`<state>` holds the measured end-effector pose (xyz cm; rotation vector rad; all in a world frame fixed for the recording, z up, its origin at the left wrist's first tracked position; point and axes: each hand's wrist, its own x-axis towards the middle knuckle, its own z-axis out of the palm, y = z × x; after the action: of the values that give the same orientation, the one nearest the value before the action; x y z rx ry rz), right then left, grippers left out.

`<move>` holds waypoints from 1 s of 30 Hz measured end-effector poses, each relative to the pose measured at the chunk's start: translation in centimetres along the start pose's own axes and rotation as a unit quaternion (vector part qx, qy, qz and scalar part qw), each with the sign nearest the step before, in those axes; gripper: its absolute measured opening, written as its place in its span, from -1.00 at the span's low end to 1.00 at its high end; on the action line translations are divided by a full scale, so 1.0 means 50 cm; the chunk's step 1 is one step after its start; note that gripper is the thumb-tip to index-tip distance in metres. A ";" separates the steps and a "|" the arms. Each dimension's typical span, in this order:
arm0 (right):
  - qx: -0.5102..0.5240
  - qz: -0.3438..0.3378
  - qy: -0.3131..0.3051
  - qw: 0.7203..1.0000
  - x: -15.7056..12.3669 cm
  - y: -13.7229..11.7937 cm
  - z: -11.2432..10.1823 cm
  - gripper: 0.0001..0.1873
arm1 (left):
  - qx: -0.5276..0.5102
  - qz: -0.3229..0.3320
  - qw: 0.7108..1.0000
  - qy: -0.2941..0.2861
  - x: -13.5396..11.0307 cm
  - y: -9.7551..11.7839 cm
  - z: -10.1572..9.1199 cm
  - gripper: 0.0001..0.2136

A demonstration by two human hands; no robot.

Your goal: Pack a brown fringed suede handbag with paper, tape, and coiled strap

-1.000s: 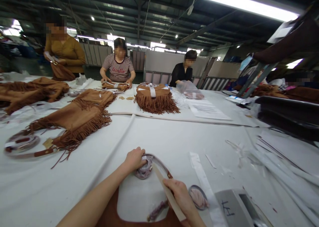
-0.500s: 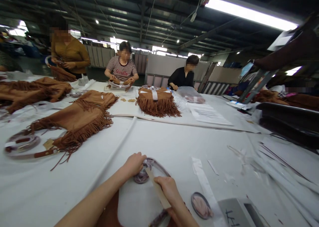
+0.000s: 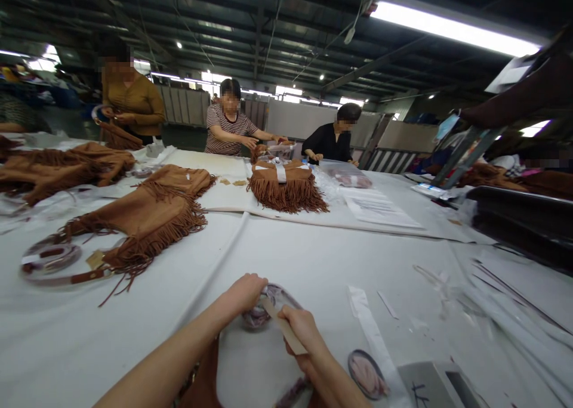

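My left hand (image 3: 249, 292) is closed on the upper edge of a coiled bag strap (image 3: 256, 320) wrapped in clear plastic. Between the fingers of my right hand (image 3: 301, 330) is a flat beige strip (image 3: 290, 335), slanting up to the coil, its upper end beside my left fingers. From the coil the strap curves round toward my right wrist. Below my forearms shows part of a brown suede bag (image 3: 205, 379), mostly hidden by my arms and cut off by the lower frame edge.
Brown fringed bags lie at left (image 3: 147, 217) and in a stack (image 3: 286, 187) ahead. A small round dish (image 3: 367, 373), a white strip (image 3: 369, 324) and a grey box (image 3: 432, 384) are right of my hands. Co-workers stand across the table.
My right hand and the beige strip have shifted slightly, the strip's lower end now higher. Across the table, the person in the striped shirt has moved a bag rightward onto the stack.
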<state>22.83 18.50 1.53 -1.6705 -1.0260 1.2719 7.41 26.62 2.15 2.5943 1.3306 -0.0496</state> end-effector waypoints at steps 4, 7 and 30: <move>0.015 0.075 0.008 0.997 -0.007 -0.019 0.010 -0.81 | -0.001 0.007 1.000 0.002 0.002 0.003 -0.009 -0.77; 0.017 0.081 0.018 0.996 -0.013 -0.036 0.011 -0.83 | 0.000 0.010 1.000 0.006 0.000 0.006 -0.014 -0.78; -0.152 0.040 -0.015 0.988 0.056 0.032 0.034 -0.82 | -0.085 -0.078 0.992 0.054 -0.008 -0.017 0.069 -0.70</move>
<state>21.88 20.70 -1.25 -1.9426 -1.2307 1.2409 6.73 26.05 -1.30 2.3777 1.5033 0.1720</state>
